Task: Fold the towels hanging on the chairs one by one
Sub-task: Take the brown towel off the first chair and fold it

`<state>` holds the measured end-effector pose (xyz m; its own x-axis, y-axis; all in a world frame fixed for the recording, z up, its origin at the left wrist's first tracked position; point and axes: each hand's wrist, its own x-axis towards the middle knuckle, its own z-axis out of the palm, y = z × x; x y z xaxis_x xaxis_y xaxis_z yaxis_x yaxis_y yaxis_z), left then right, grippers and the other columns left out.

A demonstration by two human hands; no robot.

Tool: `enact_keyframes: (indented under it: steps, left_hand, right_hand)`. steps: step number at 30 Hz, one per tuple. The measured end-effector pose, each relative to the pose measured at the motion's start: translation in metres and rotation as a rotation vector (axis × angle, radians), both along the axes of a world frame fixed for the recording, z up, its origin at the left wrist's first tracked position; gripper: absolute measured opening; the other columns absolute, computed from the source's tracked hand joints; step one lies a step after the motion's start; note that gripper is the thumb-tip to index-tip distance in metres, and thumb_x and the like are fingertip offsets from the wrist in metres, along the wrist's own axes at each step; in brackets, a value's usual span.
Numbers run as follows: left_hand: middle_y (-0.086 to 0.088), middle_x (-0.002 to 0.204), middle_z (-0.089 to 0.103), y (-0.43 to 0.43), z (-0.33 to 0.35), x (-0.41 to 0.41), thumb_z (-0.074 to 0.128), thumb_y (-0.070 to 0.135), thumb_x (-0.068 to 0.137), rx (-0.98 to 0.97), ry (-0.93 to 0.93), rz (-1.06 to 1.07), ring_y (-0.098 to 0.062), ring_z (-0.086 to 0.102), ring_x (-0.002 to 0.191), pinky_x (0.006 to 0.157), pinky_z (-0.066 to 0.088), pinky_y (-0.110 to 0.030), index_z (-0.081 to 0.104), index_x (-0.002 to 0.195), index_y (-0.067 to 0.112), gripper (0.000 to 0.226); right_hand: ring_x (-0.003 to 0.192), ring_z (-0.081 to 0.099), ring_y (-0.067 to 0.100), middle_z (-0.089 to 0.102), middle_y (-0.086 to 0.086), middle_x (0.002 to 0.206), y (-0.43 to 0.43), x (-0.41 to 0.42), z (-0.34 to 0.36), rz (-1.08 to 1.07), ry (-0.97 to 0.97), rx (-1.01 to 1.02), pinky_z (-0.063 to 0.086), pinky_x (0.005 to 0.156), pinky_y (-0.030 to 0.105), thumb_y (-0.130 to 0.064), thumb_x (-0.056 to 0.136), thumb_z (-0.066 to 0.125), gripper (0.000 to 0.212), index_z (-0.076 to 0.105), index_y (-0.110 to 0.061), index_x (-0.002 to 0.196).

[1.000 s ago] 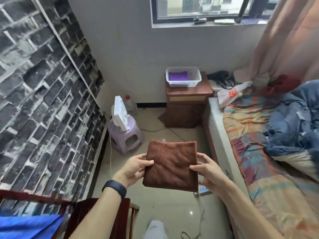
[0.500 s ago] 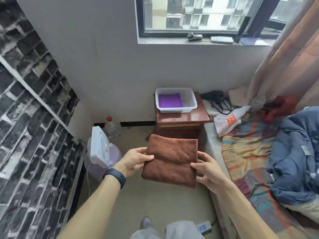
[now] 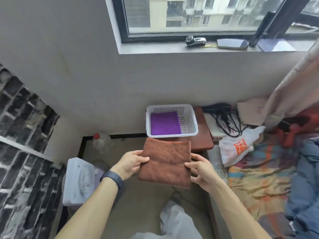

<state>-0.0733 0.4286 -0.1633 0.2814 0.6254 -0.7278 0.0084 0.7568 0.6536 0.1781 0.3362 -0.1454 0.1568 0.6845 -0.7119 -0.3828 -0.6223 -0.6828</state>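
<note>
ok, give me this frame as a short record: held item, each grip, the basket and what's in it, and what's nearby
held item: brown towel, folded into a rectangle, held in the air
left grip: hand holds the towel's left edge, thumb on top
right grip: hand holds the towel's right edge, thumb on top
basket: white basket on the wooden nightstand, just beyond the towel
basket contents: folded purple towel, flat, on the left side
nearby: white fan lower left; bed on the right
</note>
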Motion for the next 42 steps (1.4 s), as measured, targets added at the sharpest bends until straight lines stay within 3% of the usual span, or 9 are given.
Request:
enact_keyframes:
  steps: [6,11,18,25,30,31,33,38,42]
  left_hand:
    - [-0.015,0.111,0.073,0.069,-0.014,0.052,0.064,-0.009,0.087,-0.036,0.074,0.043,-0.023,0.072,0.099,0.065,0.057,-0.022,0.063,0.124,0.0,0.038]
    - [-0.011,0.111,0.072,0.111,-0.032,0.085,0.063,-0.004,0.09,-0.08,0.128,0.072,-0.019,0.071,0.087,0.06,0.057,-0.022,0.063,0.111,0.013,0.027]
    - [-0.01,0.116,0.071,0.174,-0.077,0.106,0.064,0.003,0.089,-0.148,0.225,0.02,-0.024,0.07,0.103,0.065,0.056,-0.027,0.057,0.129,0.011,0.041]
    - [-0.007,0.113,0.069,0.243,-0.115,0.106,0.068,0.01,0.082,-0.042,0.444,-0.054,-0.026,0.069,0.097,0.09,0.057,-0.046,0.059,0.126,0.014,0.045]
    - [-0.003,0.119,0.062,0.277,-0.12,0.105,0.06,0.017,0.088,-0.041,0.547,-0.117,-0.024,0.061,0.103,0.094,0.051,-0.037,0.047,0.135,0.018,0.049]
    - [-0.004,0.122,0.061,0.281,-0.122,0.106,0.059,0.02,0.089,-0.043,0.566,-0.144,-0.025,0.061,0.105,0.094,0.05,-0.035,0.045,0.137,0.019,0.051]
    - [-0.006,0.13,0.058,0.284,-0.119,0.111,0.055,0.027,0.089,-0.035,0.637,-0.232,-0.028,0.059,0.112,0.094,0.047,-0.034,0.038,0.144,0.021,0.058]
    - [0.001,0.141,0.046,0.275,-0.112,0.129,0.05,0.034,0.092,0.241,0.898,-0.422,-0.025,0.053,0.121,0.095,0.049,-0.041,0.044,0.137,0.029,0.046]
    - [-0.002,0.155,0.035,0.269,-0.134,0.142,0.048,0.03,0.096,0.615,0.96,-0.561,-0.023,0.036,0.141,0.111,0.039,-0.04,0.042,0.145,0.022,0.05]
  right_hand:
    - [0.093,0.073,0.021,0.077,0.005,0.104,0.085,0.051,-0.015,0.058,-0.021,-0.093,0.057,0.082,0.044,0.008,0.086,0.056,0.041,0.067,-0.016,0.118]
    - [0.095,0.073,0.022,0.077,0.006,0.105,0.137,0.082,-0.04,0.081,-0.047,-0.172,0.056,0.075,0.04,0.006,0.087,0.057,0.036,0.068,-0.016,0.114]
    - [0.095,0.071,0.026,0.073,0.007,0.107,0.206,0.094,-0.083,0.09,-0.165,-0.26,0.054,0.062,0.032,0.005,0.09,0.055,0.032,0.065,-0.017,0.111]
    - [0.099,0.068,0.021,0.068,0.001,0.109,0.281,0.085,-0.117,0.186,-0.354,-0.242,0.059,0.088,0.045,0.001,0.094,0.058,0.035,0.058,-0.021,0.121]
    - [0.1,0.068,0.024,0.066,0.01,0.12,0.329,0.071,-0.142,0.229,-0.395,-0.256,0.059,0.077,0.033,0.0,0.096,0.057,0.043,0.051,-0.018,0.136]
    - [0.105,0.068,0.025,0.064,0.011,0.127,0.334,0.07,-0.149,0.254,-0.417,-0.273,0.058,0.079,0.033,-0.004,0.097,0.058,0.048,0.047,-0.017,0.141]
    - [0.125,0.058,0.028,0.053,0.009,0.145,0.339,0.069,-0.16,0.302,-0.51,-0.329,0.051,0.101,0.039,-0.013,0.096,0.06,0.06,0.036,-0.016,0.151]
    - [0.134,0.049,0.03,0.049,0.009,0.148,0.332,0.067,-0.175,0.272,-0.717,-0.392,0.044,0.11,0.042,-0.028,0.097,0.057,0.055,0.04,-0.014,0.148]
    - [0.14,0.038,0.029,0.045,0.011,0.149,0.324,0.056,-0.177,0.435,-1.107,-0.142,0.033,0.116,0.045,-0.034,0.1,0.047,0.049,0.046,-0.012,0.144]
